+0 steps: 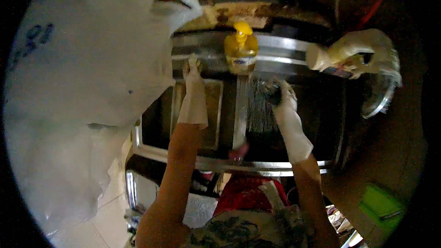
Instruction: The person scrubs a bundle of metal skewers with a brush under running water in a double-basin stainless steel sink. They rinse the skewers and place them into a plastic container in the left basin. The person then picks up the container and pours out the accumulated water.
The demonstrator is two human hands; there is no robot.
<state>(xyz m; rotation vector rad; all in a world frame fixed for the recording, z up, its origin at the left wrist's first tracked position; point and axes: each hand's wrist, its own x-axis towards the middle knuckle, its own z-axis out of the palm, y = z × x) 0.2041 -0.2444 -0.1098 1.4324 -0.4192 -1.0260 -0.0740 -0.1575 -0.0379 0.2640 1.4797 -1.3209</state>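
A dark glossy surface (310, 117) with metal edging lies before me, perhaps a stovetop. Both of my hands wear whitish gloves. My right hand (289, 94) grips a dark, bunched scrubber (273, 93), blurred in outline, over the right half. Beside it, pale wet-looking streaks (260, 110) run down the surface. My left hand (193, 68) reaches to the metal strip along the far side; its fingers are too blurred to tell what they hold. Between the hands, a yellow pump bottle (241, 53) stands upright at the far edge.
A large pale plastic sheet (86, 62) bearing marks covers the left side. At right is a cream-coloured, blurred bundle (361, 46) near a curved shiny rim (380, 105). A reddish object (239, 151) sits at the near edge. Lower right lies a green item (380, 205).
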